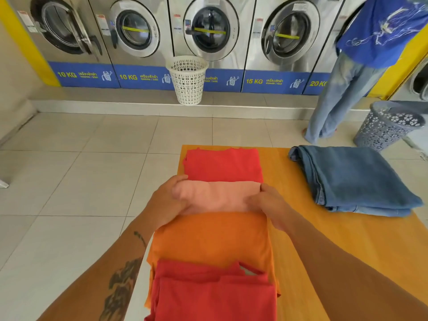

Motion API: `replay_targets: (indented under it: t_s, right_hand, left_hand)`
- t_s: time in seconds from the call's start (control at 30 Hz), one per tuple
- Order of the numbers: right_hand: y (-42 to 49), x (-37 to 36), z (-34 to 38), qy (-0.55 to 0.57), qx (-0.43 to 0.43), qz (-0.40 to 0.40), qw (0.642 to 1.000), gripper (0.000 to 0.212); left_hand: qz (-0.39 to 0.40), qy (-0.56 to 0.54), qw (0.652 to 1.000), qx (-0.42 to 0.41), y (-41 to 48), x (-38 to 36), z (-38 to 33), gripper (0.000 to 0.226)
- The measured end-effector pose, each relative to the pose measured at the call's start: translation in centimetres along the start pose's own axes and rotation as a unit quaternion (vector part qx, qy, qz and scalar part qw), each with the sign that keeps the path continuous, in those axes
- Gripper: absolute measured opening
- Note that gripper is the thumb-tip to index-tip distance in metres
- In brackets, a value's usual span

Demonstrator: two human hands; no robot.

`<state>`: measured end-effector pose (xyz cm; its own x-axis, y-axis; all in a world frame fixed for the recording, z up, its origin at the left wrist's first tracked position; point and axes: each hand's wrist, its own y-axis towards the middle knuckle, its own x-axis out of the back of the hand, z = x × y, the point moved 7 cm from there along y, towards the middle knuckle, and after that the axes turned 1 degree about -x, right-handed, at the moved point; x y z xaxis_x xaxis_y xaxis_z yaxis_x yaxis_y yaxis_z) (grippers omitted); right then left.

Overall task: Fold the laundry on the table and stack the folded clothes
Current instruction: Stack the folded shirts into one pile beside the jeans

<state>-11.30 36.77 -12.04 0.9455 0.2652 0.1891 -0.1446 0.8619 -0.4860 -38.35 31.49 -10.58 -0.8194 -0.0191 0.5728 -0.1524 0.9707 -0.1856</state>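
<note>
A folded pink garment lies across the middle of the yellow table. My left hand grips its left end and my right hand grips its right end. Under and beyond it lies a folded red cloth. An orange cloth lies just in front of the pink one. Nearest to me is another red cloth, partly over the orange one. Folded blue jeans rest at the right side of the table.
A white laundry basket stands on the step below a row of washing machines. A grey basket leans on the floor at right, next to a person in a blue shirt. Tiled floor lies left of the table.
</note>
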Motion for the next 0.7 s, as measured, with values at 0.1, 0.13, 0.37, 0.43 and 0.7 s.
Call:
replay_targets:
  t_s: [0.1,0.13,0.37,0.43,0.7]
  right_hand:
    - [-0.6,0.1,0.4,-0.027,0.024,-0.023,0.999,0.041]
    - [-0.9,-0.1,0.5,-0.032,0.038,-0.026,0.998,0.04]
    - [-1.7,0.0,2.2,-0.078,0.141,-0.056,0.985,0.049]
    - [-1.7,0.5,3.0,-0.07,0.16,-0.067,0.982,0.054]
    - [0.7,3.3,8.6,-0.064,0.203,-0.116,0.97,0.049]
  left_hand:
    - [-0.011,0.037,0.999,-0.027,-0.6,0.0,-0.9,0.059]
    - [-0.013,0.04,0.998,-0.035,-0.8,0.0,-1.1,0.058]
    - [-0.05,0.02,0.995,-0.079,-1.1,0.9,-2.7,0.06]
    - [-0.078,-0.004,0.993,-0.092,-0.9,1.4,-3.3,0.059]
    - [-0.138,-0.083,0.983,-0.088,3.3,2.7,-6.4,0.056]
